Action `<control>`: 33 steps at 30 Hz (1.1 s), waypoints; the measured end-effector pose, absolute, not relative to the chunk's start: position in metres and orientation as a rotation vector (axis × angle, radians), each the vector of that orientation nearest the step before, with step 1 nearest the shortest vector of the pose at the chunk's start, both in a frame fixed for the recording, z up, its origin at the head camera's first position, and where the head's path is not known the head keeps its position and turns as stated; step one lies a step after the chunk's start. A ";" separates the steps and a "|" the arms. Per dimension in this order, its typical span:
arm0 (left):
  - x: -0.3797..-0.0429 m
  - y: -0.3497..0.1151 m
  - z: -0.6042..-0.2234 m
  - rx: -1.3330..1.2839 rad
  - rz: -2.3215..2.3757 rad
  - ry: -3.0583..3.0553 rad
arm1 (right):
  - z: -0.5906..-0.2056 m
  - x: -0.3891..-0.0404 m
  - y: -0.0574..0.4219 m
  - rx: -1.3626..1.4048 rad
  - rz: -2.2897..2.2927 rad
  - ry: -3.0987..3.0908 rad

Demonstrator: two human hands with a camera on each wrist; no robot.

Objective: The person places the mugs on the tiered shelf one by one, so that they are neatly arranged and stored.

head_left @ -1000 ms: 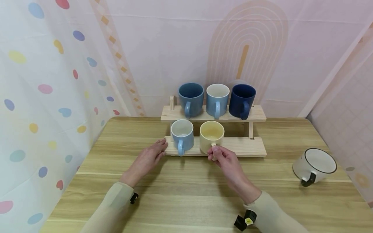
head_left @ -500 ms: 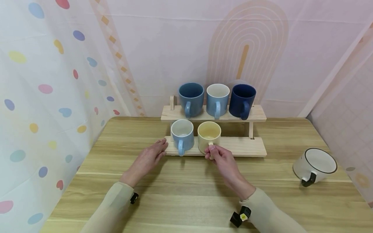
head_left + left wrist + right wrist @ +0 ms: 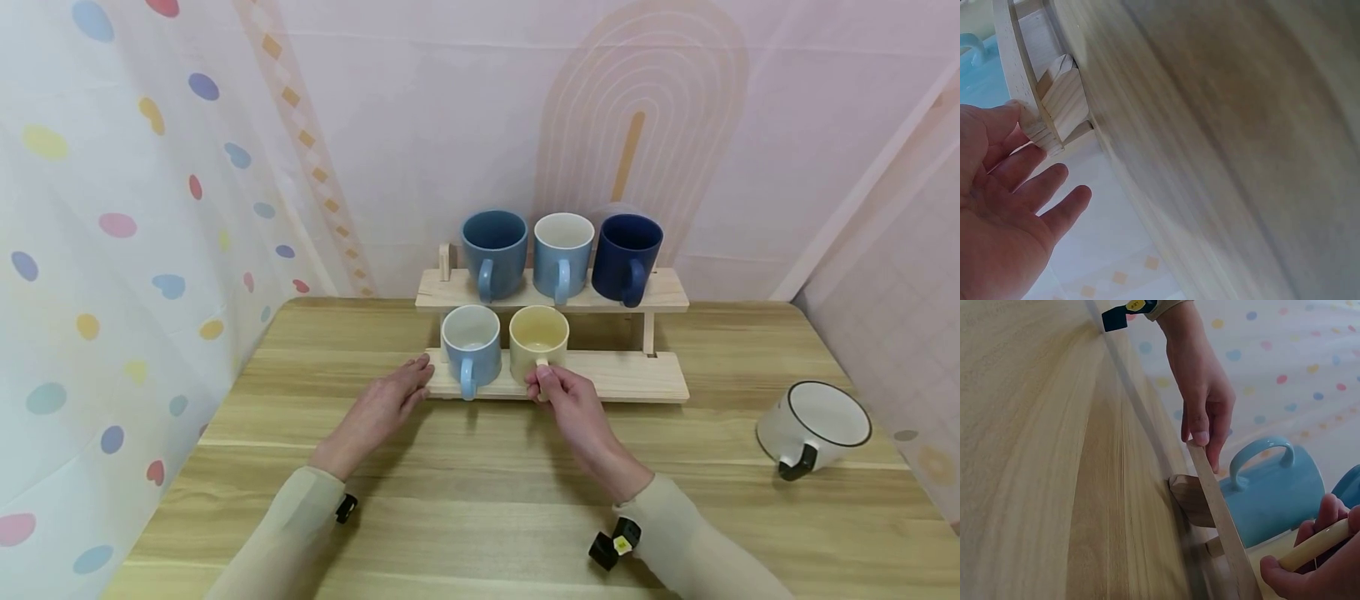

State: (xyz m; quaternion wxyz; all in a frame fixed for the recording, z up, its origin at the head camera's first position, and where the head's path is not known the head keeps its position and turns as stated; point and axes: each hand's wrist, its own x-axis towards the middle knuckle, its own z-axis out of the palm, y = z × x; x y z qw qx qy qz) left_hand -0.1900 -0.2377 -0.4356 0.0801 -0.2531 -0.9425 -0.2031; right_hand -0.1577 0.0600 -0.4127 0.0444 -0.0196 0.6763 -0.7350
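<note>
In the head view my right hand (image 3: 577, 417) pinches the handle of a pale yellow mug (image 3: 538, 337), which is upright over the lower shelf (image 3: 630, 377) of a two-tier wooden rack. The right wrist view shows the handle (image 3: 1319, 544) between thumb and fingers. My left hand (image 3: 386, 404) touches the left end of that shelf. Its thumb lies at the front edge and its other fingers are loosely extended, as seen in the left wrist view on the shelf end (image 3: 1032, 122). Just left of the yellow mug stands a light blue mug (image 3: 483, 358), white inside.
On the upper shelf (image 3: 442, 292) stand a grey-blue mug (image 3: 502, 267), a light blue mug with white inside (image 3: 573, 267) and a navy mug (image 3: 611, 275). A white mug with black rim and handle (image 3: 783, 429) sits tilted on the table at right. Patterned curtains surround the table (image 3: 465, 508).
The yellow mug has shifted a little to the left, closer to the light blue mug, with my right hand still on its handle. My left hand has stayed on the shelf end.
</note>
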 end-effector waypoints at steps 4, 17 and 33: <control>-0.190 -0.238 -0.436 -0.759 -0.620 -2.816 | -0.412 -0.160 0.060 -0.059 -2.244 2.059; -0.190 -0.238 -0.434 -0.755 -0.599 -2.836 | -0.411 -0.164 0.062 -0.068 -2.241 1.992; -0.189 -0.237 -0.434 -0.764 -0.600 -2.830 | -0.406 -0.161 0.075 -0.065 -2.076 2.057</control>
